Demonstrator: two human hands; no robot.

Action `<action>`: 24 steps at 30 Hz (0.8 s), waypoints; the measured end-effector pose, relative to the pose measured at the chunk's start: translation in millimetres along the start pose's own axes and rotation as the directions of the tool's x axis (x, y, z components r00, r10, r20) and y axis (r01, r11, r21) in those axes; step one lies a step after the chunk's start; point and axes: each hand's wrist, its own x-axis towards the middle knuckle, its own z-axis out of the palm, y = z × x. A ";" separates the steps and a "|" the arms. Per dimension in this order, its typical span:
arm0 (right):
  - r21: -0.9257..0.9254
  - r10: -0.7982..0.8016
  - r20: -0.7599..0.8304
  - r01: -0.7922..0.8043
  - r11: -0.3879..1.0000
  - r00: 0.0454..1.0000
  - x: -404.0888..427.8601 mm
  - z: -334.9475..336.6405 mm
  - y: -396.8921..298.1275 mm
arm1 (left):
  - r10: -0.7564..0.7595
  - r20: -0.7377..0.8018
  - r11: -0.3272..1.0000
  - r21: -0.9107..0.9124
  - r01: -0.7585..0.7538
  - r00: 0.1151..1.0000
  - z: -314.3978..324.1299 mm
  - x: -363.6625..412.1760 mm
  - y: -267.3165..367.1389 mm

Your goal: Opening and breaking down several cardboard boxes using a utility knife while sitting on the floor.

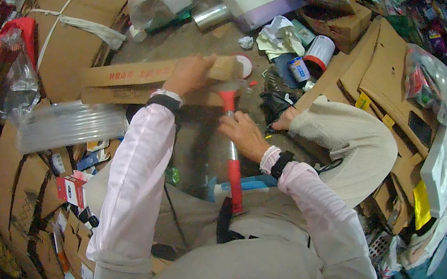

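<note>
My left hand (189,75) grips a long, flattened cardboard box (138,74) with red printing. The box lies across in front of me, its right end slightly blurred. My right hand (245,136) is closed around the metal shaft of a long-handled tool (234,175) with red sections. The tool's grip end points toward my lap. Its upper end, a pale flat head blurred in the picture, is close to the box's right end; whether the two touch, I cannot tell. Just beyond that end is a round white item with a red rim (243,66).
A bundle of strapped cardboard (84,0) stands at left, near a ribbed clear plastic piece (75,125). Flattened cardboard (398,87) piles up on the right. Ahead lie a metal can (211,17), a white-and-red can (321,50), a blue can (299,69) and crumpled paper (280,38).
</note>
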 end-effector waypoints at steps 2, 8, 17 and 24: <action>-0.042 -0.006 0.077 0.009 0.999 0.997 -2.5 -4.0 2.2 | 0.006 -0.006 1.000 -0.010 -0.006 1.000 0.0 0.7 -2.3; -0.010 -0.068 0.122 0.069 0.998 0.990 -0.1 -13.2 -0.8 | 0.051 0.013 0.998 -0.021 -0.051 0.999 1.9 6.8 -13.7; 0.211 0.005 -0.055 0.007 0.977 0.998 -4.0 -18.4 -16.5 | 0.044 0.013 0.999 0.001 -0.044 0.999 -3.1 3.4 -5.4; 0.169 0.039 -0.093 -0.023 0.985 0.995 3.7 -13.1 -22.5 | 0.130 -0.097 0.990 0.076 -0.122 0.987 9.1 -6.7 4.9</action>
